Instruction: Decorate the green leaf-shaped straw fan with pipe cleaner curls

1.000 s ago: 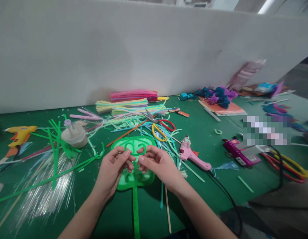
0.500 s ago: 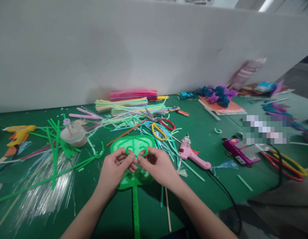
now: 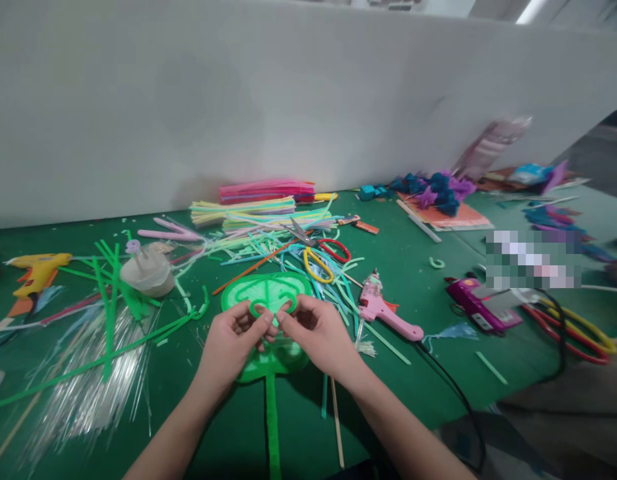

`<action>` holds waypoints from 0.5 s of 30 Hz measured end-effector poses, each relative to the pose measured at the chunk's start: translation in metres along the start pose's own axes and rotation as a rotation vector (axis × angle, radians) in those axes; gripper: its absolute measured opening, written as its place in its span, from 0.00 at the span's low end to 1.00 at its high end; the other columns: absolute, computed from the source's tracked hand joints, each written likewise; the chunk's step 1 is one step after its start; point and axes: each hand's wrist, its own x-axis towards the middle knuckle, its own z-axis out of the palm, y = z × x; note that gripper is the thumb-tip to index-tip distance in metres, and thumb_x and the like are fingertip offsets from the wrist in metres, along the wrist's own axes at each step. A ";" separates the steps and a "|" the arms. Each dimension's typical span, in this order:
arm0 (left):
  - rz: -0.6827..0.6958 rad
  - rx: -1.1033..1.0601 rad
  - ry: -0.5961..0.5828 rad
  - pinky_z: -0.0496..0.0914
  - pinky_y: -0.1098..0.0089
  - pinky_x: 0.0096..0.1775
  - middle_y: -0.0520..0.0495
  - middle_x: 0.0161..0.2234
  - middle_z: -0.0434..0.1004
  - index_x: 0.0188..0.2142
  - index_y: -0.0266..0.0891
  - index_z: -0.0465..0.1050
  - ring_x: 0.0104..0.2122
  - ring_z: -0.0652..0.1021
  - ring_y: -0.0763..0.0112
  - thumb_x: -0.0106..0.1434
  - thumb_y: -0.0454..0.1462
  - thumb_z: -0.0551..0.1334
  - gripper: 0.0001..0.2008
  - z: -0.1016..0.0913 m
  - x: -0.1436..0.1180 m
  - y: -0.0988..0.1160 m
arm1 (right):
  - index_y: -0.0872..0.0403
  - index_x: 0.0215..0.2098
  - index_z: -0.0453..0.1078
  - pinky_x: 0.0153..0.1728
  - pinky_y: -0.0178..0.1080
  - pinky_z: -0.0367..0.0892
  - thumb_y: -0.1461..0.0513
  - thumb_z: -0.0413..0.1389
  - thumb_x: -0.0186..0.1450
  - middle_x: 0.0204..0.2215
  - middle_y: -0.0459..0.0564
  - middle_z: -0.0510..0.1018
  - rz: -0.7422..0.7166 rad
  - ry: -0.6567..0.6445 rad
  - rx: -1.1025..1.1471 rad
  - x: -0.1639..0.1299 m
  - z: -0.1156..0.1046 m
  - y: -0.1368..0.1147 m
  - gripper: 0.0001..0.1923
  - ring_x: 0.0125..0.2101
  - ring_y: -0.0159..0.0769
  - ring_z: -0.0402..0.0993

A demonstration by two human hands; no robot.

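Observation:
My left hand [image 3: 233, 343] and my right hand [image 3: 316, 333] meet at the fingertips over a green leaf-shaped piece [image 3: 268, 290] with a long green stem [image 3: 272, 427]. Between thumbs and fingers both hands pinch a green pipe cleaner [image 3: 273, 308] bent into two small loops. The leaf piece lies flat on the green table [image 3: 413, 373], partly hidden under my hands.
A pink glue gun [image 3: 383, 310] lies just right of my right hand, scissors [image 3: 318, 257] behind the leaf. Piles of coloured pipe cleaners [image 3: 258, 207], a yellow glue gun [image 3: 36, 270], a purple glue gun [image 3: 476, 303], clear strands [image 3: 93, 380] and a white wall [image 3: 238, 100] surround the spot.
My hands have drawn a little closer together and the green pipe cleaner's loops have tightened. The view has barely shifted.

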 end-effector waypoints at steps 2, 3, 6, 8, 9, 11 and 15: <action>0.005 -0.037 0.033 0.69 0.75 0.24 0.50 0.22 0.78 0.28 0.37 0.74 0.22 0.75 0.72 0.55 0.44 0.70 0.13 0.002 0.000 -0.002 | 0.55 0.30 0.70 0.28 0.36 0.63 0.55 0.59 0.61 0.24 0.47 0.75 -0.012 0.012 0.006 0.000 0.002 -0.001 0.11 0.25 0.34 0.70; 0.006 -0.059 0.050 0.69 0.76 0.24 0.51 0.22 0.77 0.28 0.37 0.74 0.22 0.75 0.73 0.55 0.44 0.70 0.13 0.003 -0.001 -0.003 | 0.55 0.30 0.70 0.28 0.36 0.64 0.55 0.59 0.61 0.24 0.47 0.76 -0.019 0.017 0.015 -0.001 0.003 -0.002 0.11 0.26 0.34 0.71; 0.010 -0.106 0.086 0.68 0.77 0.24 0.52 0.21 0.77 0.29 0.36 0.74 0.22 0.75 0.74 0.55 0.43 0.71 0.12 0.004 -0.003 -0.002 | 0.54 0.29 0.70 0.29 0.36 0.66 0.55 0.59 0.62 0.24 0.47 0.77 -0.034 0.025 0.058 -0.002 0.006 -0.005 0.11 0.26 0.34 0.72; 0.017 -0.117 0.101 0.68 0.77 0.23 0.52 0.21 0.77 0.29 0.36 0.75 0.22 0.75 0.74 0.54 0.42 0.71 0.12 0.004 -0.003 -0.001 | 0.54 0.28 0.70 0.29 0.35 0.66 0.55 0.59 0.62 0.24 0.47 0.77 -0.040 0.031 0.077 -0.002 0.008 -0.006 0.10 0.26 0.34 0.72; 0.020 -0.121 0.105 0.67 0.77 0.23 0.52 0.21 0.77 0.28 0.36 0.75 0.22 0.75 0.74 0.54 0.42 0.71 0.12 0.004 -0.003 0.000 | 0.54 0.28 0.70 0.29 0.35 0.66 0.56 0.59 0.62 0.24 0.46 0.76 -0.045 0.035 0.083 -0.002 0.009 -0.005 0.10 0.26 0.33 0.72; 0.020 -0.128 0.107 0.67 0.77 0.23 0.52 0.21 0.77 0.28 0.36 0.75 0.22 0.75 0.74 0.54 0.42 0.71 0.11 0.004 -0.003 0.000 | 0.53 0.27 0.69 0.29 0.35 0.66 0.55 0.59 0.62 0.23 0.46 0.76 -0.056 0.043 0.090 -0.001 0.010 -0.004 0.10 0.26 0.33 0.72; 0.002 -0.164 0.110 0.67 0.77 0.23 0.51 0.21 0.77 0.28 0.36 0.75 0.22 0.74 0.75 0.53 0.41 0.71 0.11 0.003 -0.002 -0.003 | 0.53 0.26 0.68 0.27 0.34 0.65 0.54 0.59 0.61 0.22 0.44 0.75 -0.068 0.075 0.086 0.000 0.013 -0.002 0.12 0.24 0.32 0.70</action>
